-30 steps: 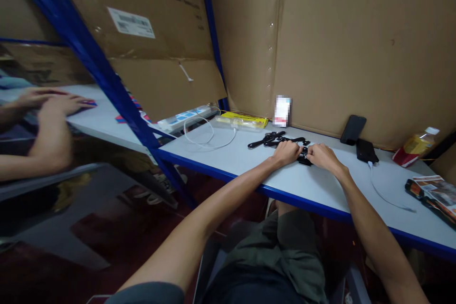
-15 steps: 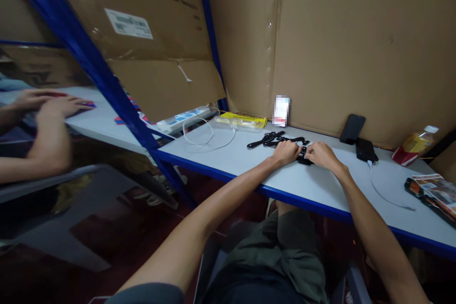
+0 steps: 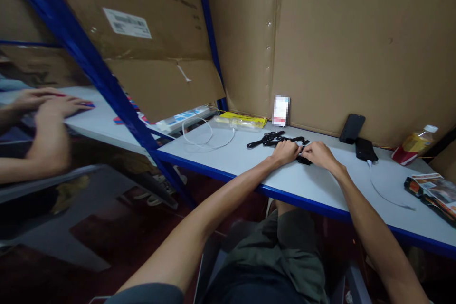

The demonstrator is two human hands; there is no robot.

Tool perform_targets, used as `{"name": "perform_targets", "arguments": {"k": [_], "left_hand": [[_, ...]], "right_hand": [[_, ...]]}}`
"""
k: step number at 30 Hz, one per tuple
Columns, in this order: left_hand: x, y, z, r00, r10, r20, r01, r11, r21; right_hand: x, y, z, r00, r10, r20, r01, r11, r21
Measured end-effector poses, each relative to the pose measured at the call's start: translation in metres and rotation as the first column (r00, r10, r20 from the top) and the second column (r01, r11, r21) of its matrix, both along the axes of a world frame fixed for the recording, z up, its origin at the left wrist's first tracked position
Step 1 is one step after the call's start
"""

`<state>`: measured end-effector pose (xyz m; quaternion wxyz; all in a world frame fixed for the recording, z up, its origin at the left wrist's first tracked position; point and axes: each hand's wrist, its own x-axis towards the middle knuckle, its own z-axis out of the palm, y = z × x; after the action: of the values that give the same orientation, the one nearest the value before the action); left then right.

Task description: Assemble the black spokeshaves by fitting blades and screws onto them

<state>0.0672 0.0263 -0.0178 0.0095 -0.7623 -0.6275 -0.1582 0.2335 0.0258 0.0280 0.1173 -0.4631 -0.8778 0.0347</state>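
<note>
Between my hands a small black part point(image 3: 304, 160) rests on the grey tabletop; its exact kind is hidden. My left hand point(image 3: 286, 152) grips its left side, fingers curled and thumb toward the right. My right hand point(image 3: 320, 154) is closed in a pinch over its upper right, and whatever sits between those fingertips is too small to make out. Several glossy black pieces with handle-like ends point(image 3: 265, 139) lie in a loose pile just beyond and left of my left hand.
A white cable point(image 3: 210, 146), a clear plastic package point(image 3: 238, 123) and a power strip point(image 3: 183, 118) lie left. A phone point(image 3: 281, 110) leans on the cardboard. Rightward are a dark phone point(image 3: 352, 128), a black power bank point(image 3: 366, 150), a bottle point(image 3: 415, 145) and a printed package point(image 3: 434, 194). Another person's hands point(image 3: 53, 104) work far left.
My right hand has shifted slightly left over the black part, covering more of it. My left hand stays in place.
</note>
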Motion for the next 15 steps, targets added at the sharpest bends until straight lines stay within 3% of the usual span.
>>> {"name": "perform_targets", "arguments": {"k": [6, 8, 12, 15], "left_hand": [[-0.001, 0.002, -0.002, 1.000, 0.017, 0.026, -0.017, 1.000, -0.004], [-0.001, 0.002, -0.003, 1.000, 0.021, 0.021, -0.020, 1.000, -0.002], [-0.001, 0.004, -0.004, 1.000, 0.006, 0.001, -0.006, 1.000, 0.004], [-0.001, 0.004, -0.005, 1.000, 0.000, 0.000, 0.000, 1.000, 0.012]], "right_hand": [[0.004, 0.006, -0.004, 0.996, -0.089, 0.003, 0.089, 0.993, 0.082], [0.005, 0.010, -0.007, 0.997, -0.066, -0.028, 0.068, 0.994, 0.084], [0.004, 0.016, -0.014, 1.000, 0.021, -0.021, -0.021, 1.000, 0.009], [0.001, 0.021, -0.019, 1.000, 0.014, 0.006, -0.013, 0.999, -0.031]]}}
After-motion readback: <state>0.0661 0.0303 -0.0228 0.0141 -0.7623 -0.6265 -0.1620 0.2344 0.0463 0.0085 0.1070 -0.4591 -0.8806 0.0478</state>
